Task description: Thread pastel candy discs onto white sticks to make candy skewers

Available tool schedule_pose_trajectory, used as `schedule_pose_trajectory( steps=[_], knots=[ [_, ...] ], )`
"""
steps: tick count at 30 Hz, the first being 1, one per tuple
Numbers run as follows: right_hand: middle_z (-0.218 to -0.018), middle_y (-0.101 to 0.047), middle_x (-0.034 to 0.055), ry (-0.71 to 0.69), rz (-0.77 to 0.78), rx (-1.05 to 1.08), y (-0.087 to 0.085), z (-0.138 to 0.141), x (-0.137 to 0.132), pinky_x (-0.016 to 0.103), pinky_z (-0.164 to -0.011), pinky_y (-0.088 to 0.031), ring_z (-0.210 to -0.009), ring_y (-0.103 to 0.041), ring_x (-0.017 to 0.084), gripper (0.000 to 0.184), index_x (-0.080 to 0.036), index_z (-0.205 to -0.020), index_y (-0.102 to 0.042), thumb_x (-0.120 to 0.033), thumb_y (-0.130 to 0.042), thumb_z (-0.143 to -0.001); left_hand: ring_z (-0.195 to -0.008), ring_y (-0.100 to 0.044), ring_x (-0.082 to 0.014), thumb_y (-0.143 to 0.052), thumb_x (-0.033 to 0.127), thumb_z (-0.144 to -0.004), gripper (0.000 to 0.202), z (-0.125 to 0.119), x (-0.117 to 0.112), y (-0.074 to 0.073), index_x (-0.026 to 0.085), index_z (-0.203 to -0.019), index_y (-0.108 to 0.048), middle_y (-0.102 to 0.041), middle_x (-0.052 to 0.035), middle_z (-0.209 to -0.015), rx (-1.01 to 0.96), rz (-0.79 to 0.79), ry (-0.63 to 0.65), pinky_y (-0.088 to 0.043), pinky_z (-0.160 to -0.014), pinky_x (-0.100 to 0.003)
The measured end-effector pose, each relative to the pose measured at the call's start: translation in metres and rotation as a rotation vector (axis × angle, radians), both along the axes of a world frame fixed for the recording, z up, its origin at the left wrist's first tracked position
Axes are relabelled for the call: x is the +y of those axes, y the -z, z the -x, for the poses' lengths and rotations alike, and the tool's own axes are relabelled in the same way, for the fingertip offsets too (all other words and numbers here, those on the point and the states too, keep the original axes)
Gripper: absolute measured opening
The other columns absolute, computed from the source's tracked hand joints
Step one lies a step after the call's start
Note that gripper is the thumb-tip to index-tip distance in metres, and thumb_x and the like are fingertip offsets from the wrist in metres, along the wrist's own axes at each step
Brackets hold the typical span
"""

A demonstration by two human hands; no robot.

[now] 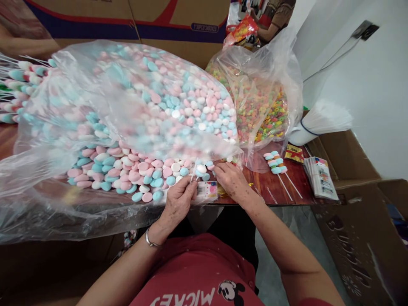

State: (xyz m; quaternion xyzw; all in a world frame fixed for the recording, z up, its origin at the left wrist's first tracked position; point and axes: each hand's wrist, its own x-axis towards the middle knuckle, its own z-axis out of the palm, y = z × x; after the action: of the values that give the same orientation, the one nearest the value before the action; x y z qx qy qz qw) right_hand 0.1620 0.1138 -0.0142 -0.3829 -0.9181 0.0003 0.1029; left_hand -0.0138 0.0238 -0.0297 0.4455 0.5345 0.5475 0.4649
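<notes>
My left hand (180, 197) pinches a thin white stick (193, 171) that points upward at the table's front edge. My right hand (232, 182) is just right of it, fingers bent together and pointing down; whatever is between them is hidden. Blue and white candies (200, 170) lie near both sets of fingertips. Loose pink, white and blue candies (127, 170) spill from a large clear plastic bag (127, 106) toward my left hand. A printed packet (208, 190) lies under my hands. Two finished candy skewers (276, 162) rest to the right.
A clear bag of colourful ring candies (264, 106) stands behind. At right are a bundle of white sticks (328, 119), a stack of printed sleeves (321, 178) and cardboard boxes (350, 238). More skewers (19, 89) lie far left. Another person's arm (270, 29) shows at the back.
</notes>
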Motion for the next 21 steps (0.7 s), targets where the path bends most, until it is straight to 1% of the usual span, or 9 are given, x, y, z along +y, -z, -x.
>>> schedule_pose_trajectory(
  steps=[2,4,6,8,10,12,14,16,21],
  knots=[
    [-0.1,-0.071,0.0111,0.031,0.047,0.036,0.001,0.001,0.0,0.032,-0.082,-0.046,-0.094,-0.06,0.023,0.026,-0.017,-0.107,-0.068,-0.008,-0.049,-0.091,-0.048,-0.035,-0.009,-0.054,0.037,-0.091,0.024,0.0,0.0,0.0,0.018,-0.08,-0.062,-0.046,0.005,-0.053,0.026,0.0,0.006,-0.028,-0.045,-0.021],
    [-0.095,-0.071,0.0109,0.107,0.132,0.17,0.002,0.001,0.003,0.034,-0.084,-0.047,-0.093,-0.061,0.023,0.026,-0.016,-0.1,-0.068,-0.005,-0.05,-0.085,-0.048,-0.035,-0.0091,-0.053,0.037,-0.091,0.024,0.0,0.001,-0.001,0.018,-0.078,-0.062,-0.045,0.0051,-0.053,0.054,-0.005,0.025,-0.028,-0.046,-0.021],
    [-0.089,-0.071,0.0074,0.225,0.272,0.435,0.003,-0.001,0.008,0.034,-0.082,-0.05,-0.086,-0.062,0.021,0.021,-0.017,-0.093,-0.067,-0.009,-0.054,-0.08,-0.049,-0.035,-0.0093,-0.053,0.037,-0.091,0.026,0.0,0.001,-0.001,0.018,-0.076,-0.061,-0.046,0.0051,-0.053,0.09,-0.005,0.058,-0.028,-0.046,-0.021],
    [-0.08,-0.07,0.002,0.341,0.49,0.797,0.003,-0.004,0.012,0.031,-0.072,-0.052,-0.075,-0.062,0.017,0.012,-0.02,-0.088,-0.065,-0.02,-0.061,-0.076,-0.05,-0.037,-0.0099,-0.053,0.037,-0.091,0.027,0.0,0.002,-0.002,0.018,-0.074,-0.061,-0.046,0.0047,-0.054,0.142,-0.014,0.088,-0.029,-0.047,-0.021],
    [-0.072,-0.068,-0.002,0.41,0.728,1.135,0.0,-0.006,0.013,0.027,-0.061,-0.052,-0.064,-0.061,0.014,0.018,-0.02,-0.083,-0.063,-0.029,-0.069,-0.069,-0.052,-0.039,-0.0106,-0.053,0.037,-0.091,0.027,0.001,0.003,-0.003,0.018,-0.072,-0.061,-0.046,0.0042,-0.055,0.202,-0.03,0.103,-0.03,-0.048,-0.021],
    [-0.067,-0.066,-0.0031,0.434,0.906,1.347,-0.005,-0.006,0.013,0.024,-0.054,-0.05,-0.059,-0.059,0.012,0.024,-0.02,-0.078,-0.062,-0.029,-0.075,-0.061,-0.055,-0.041,-0.0111,-0.053,0.035,-0.09,0.027,0.001,0.003,-0.004,0.019,-0.072,-0.062,-0.046,0.004,-0.057,0.244,-0.04,0.107,-0.031,-0.05,-0.021],
    [-0.065,-0.066,-0.0033,0.442,1.004,1.439,-0.01,-0.004,0.012,0.022,-0.051,-0.049,-0.057,-0.058,0.011,0.026,-0.019,-0.075,-0.063,-0.026,-0.078,-0.055,-0.056,-0.042,-0.0114,-0.053,0.034,-0.09,0.025,0.001,0.004,-0.004,0.019,-0.074,-0.065,-0.047,0.0038,-0.058,0.264,-0.032,0.12,-0.032,-0.051,-0.021],
    [-0.064,-0.067,-0.003,0.447,1.052,1.466,-0.014,-0.001,0.01,0.021,-0.05,-0.049,-0.057,-0.059,0.01,0.026,-0.018,-0.072,-0.064,-0.023,-0.079,-0.052,-0.057,-0.043,-0.0118,-0.053,0.033,-0.089,0.023,0.001,0.005,-0.005,0.019,-0.078,-0.067,-0.048,0.0035,-0.06,0.262,-0.019,0.132,-0.032,-0.051,-0.021],
    [-0.066,-0.07,-0.0019,0.435,1.052,1.433,-0.016,0.001,0.009,0.021,-0.052,-0.051,-0.06,-0.062,0.011,0.025,-0.017,-0.073,-0.066,-0.024,-0.08,-0.053,-0.061,-0.046,-0.0125,-0.053,0.034,-0.088,0.023,0.001,0.007,-0.004,0.018,-0.081,-0.068,-0.055,0.0018,-0.066,0.259,-0.001,0.145,-0.034,-0.054,-0.021]
  ],
)
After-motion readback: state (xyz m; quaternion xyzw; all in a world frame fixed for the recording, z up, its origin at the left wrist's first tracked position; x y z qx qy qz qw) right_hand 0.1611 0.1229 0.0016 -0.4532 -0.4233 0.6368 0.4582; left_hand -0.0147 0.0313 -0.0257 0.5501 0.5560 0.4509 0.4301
